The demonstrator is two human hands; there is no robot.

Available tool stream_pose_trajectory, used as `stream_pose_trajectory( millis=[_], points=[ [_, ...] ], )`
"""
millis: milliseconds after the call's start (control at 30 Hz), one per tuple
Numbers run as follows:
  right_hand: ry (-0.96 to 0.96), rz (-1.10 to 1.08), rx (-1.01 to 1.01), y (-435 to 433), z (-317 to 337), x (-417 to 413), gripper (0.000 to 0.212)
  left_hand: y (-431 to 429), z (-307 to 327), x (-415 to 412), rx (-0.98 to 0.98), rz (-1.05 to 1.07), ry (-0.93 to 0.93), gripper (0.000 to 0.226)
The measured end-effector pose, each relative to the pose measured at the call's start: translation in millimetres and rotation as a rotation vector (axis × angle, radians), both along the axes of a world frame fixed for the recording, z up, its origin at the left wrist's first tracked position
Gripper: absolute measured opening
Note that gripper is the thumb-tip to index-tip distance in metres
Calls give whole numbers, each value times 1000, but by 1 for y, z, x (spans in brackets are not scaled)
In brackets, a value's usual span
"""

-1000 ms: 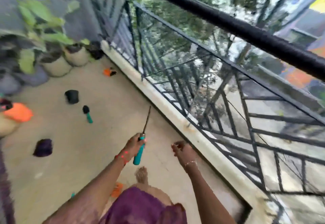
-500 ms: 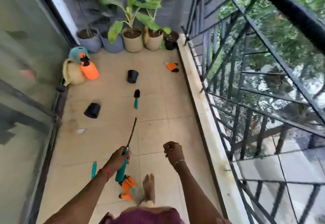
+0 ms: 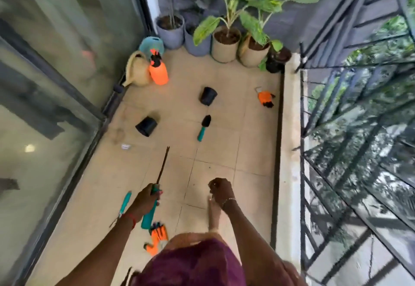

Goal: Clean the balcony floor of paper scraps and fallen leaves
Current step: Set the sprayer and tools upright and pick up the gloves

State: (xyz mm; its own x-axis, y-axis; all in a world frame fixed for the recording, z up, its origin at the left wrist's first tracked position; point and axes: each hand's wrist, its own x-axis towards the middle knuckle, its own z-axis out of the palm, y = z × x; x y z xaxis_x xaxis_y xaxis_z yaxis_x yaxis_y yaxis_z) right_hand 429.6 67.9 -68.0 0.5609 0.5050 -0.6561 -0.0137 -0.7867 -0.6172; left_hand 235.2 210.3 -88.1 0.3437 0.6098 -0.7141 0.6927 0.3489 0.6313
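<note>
Paper scrap lies on the balcony floor — left hand grips a teal-handled tool, right hand clenched.

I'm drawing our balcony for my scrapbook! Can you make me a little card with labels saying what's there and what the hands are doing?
Place: tiled balcony floor, railing on the right
Left hand: grips a teal-handled tool
Right hand: fingers curled; anything inside is hidden
Paper scrap: near the glass door
Lying around: tipped black pot, second black pot, trowel, orange glove
Far end: potted plants, watering can, orange spray bottle
</note>
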Motion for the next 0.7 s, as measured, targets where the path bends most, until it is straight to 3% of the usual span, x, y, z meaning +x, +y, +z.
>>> stream_pose_trajectory(
  millis=[100, 200, 267, 367, 533, 700],
  points=[
    [7, 55, 3, 36, 2, 37, 11, 20, 2, 21, -9, 83, -15, 18],
    [-53, 87, 9, 66, -8, 70, 24, 35, 5, 45, 1, 170, -41, 18],
    [-51, 118, 10, 86, -26, 93, 16, 46, 8, 61, -3, 225, -57, 24],
    [-35, 148, 30, 124, 1, 111, 12, 70, 12, 82, -14, 265, -74, 21],
    [-20, 223, 20, 193, -9, 133, 22, 128, 16, 131, -28, 305, -110, 13],
    [22, 208, -5, 285, -18, 155, 12, 224, 9, 169, -57, 270, -130, 24]
  ],
)
